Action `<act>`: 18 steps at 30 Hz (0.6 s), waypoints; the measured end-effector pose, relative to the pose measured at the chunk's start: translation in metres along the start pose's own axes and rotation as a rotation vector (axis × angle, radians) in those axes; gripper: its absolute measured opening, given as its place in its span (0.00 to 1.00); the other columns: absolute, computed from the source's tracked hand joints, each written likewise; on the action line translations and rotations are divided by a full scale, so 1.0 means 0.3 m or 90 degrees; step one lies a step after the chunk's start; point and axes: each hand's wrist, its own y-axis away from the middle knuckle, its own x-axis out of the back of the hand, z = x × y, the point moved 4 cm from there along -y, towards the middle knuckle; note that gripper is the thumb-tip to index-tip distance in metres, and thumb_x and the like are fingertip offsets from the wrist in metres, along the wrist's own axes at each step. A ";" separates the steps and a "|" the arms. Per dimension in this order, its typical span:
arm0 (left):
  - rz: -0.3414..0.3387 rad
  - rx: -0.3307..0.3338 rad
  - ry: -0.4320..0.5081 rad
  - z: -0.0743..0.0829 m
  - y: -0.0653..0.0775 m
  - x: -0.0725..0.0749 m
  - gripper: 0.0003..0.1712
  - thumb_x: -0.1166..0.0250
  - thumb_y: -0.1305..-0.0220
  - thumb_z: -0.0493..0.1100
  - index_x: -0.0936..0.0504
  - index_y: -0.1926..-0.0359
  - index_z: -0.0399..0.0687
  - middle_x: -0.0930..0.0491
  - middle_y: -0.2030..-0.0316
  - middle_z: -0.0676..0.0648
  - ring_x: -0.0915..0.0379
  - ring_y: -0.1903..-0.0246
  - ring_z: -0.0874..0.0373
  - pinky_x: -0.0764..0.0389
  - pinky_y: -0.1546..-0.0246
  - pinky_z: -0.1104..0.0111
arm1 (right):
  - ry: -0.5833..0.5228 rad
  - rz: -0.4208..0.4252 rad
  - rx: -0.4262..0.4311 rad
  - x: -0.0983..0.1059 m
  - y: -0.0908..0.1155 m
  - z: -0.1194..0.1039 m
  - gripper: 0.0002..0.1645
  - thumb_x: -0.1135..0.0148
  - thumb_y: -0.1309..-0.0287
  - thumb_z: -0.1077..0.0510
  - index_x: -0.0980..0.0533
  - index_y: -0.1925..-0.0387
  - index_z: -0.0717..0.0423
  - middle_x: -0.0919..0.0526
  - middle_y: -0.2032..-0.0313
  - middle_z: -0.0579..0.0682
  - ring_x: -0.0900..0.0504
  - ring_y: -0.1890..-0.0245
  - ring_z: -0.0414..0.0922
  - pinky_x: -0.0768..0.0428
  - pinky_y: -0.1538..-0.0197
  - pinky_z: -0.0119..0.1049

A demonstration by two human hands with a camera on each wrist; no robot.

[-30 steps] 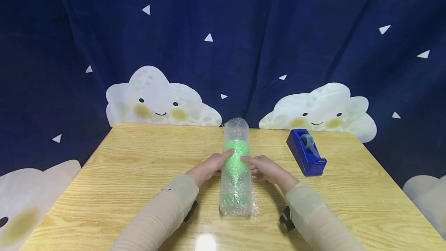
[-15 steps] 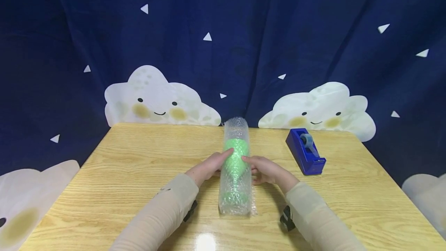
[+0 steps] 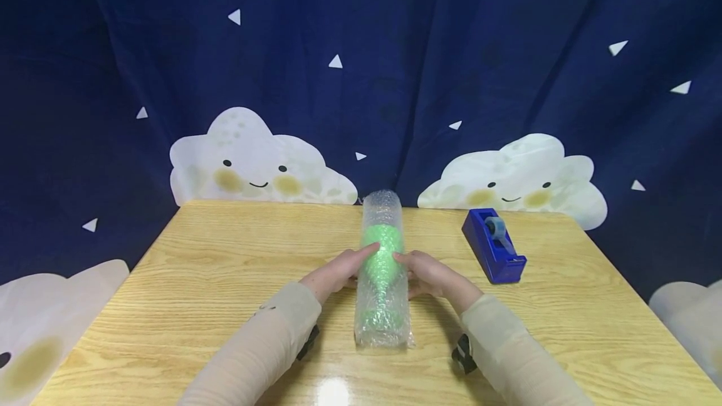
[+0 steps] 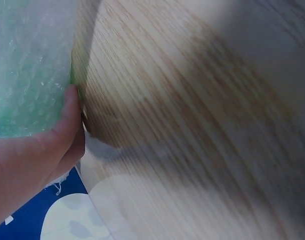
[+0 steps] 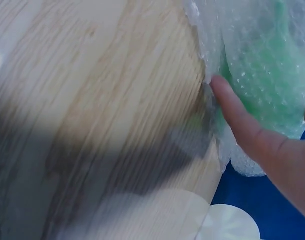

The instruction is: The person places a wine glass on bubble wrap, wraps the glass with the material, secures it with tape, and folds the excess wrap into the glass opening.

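A bubble-wrapped bundle (image 3: 381, 293) lies lengthwise on the table, with a green object (image 3: 381, 237) showing blurred through the clear layers; the wrap hides its exact kind. My left hand (image 3: 340, 270) holds the bundle's left side, thumb on top and fingers low along the flank. On the opposite side my right hand (image 3: 433, 274) grips it, thumb on top. In the right wrist view, my right index finger presses at the loose edge of the bubble wrap (image 5: 205, 45). The left wrist view shows my left fingers against the wrap (image 4: 30, 70) near the tabletop.
A blue tape dispenser (image 3: 492, 252) with a roll of clear tape (image 3: 497, 229) stands to the right of my right hand. The wooden table (image 3: 242, 243) ends at a dark blue curtain (image 3: 304, 80) with clouds printed on it.
The loose strip of bubble wrap along the bundle's right side has narrowed. My right fingers have shifted slightly in and under the wrap; the left hand stays almost still.
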 end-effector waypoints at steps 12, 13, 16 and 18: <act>-0.001 0.003 -0.003 0.002 0.003 -0.009 0.46 0.51 0.35 0.64 0.44 0.34 0.27 0.34 0.39 0.31 0.33 0.41 0.39 0.27 0.43 0.52 | 0.070 0.048 0.008 0.026 0.002 0.000 0.28 0.58 0.30 0.51 0.37 0.43 0.74 0.20 0.56 0.61 0.18 0.58 0.47 0.21 0.48 0.50; -0.001 0.004 -0.001 0.002 0.001 -0.010 0.46 0.51 0.35 0.63 0.44 0.34 0.27 0.34 0.38 0.31 0.33 0.41 0.40 0.27 0.43 0.52 | 0.073 0.051 0.009 0.029 0.002 0.000 0.28 0.58 0.30 0.52 0.35 0.44 0.73 0.19 0.58 0.59 0.19 0.60 0.44 0.22 0.47 0.50; -0.003 0.007 0.005 0.000 -0.002 -0.012 0.46 0.50 0.35 0.63 0.45 0.34 0.27 0.34 0.38 0.33 0.32 0.42 0.41 0.27 0.43 0.52 | 0.070 0.056 0.004 0.033 0.002 0.002 0.26 0.58 0.30 0.53 0.33 0.45 0.73 0.18 0.60 0.56 0.19 0.63 0.41 0.22 0.47 0.50; -0.002 0.007 0.005 0.001 -0.003 -0.013 0.45 0.50 0.35 0.62 0.45 0.34 0.28 0.33 0.40 0.33 0.31 0.43 0.41 0.27 0.43 0.52 | 0.068 0.056 0.004 0.036 0.003 0.003 0.26 0.59 0.30 0.54 0.34 0.44 0.73 0.18 0.59 0.58 0.19 0.63 0.41 0.22 0.46 0.50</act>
